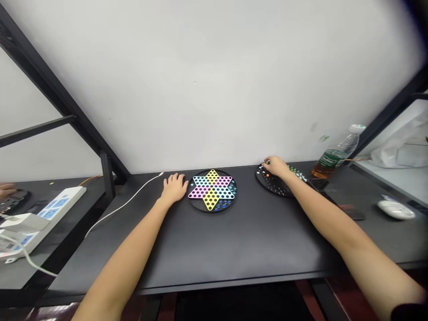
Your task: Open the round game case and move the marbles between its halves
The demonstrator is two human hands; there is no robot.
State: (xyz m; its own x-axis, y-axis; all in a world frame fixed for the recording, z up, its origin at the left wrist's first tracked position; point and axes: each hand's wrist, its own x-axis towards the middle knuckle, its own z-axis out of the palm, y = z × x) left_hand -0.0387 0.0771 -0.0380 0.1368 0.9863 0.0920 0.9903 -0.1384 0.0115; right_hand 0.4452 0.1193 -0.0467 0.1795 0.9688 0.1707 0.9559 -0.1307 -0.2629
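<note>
Chinese checkers board: 6-pt star in yellow, pink & lt blue w/ rows of blk holes, on a round blk base (yellow pts top & bottom, pink & blue alternating at the sides). Dark blue marbles fill the lower right. 2nd round blk board: green, orange & white marbles. Surface dark grey-blk. Bottle: green label, amber liquid. Power strip: white w/ blue panels. Mouse: white.
</note>
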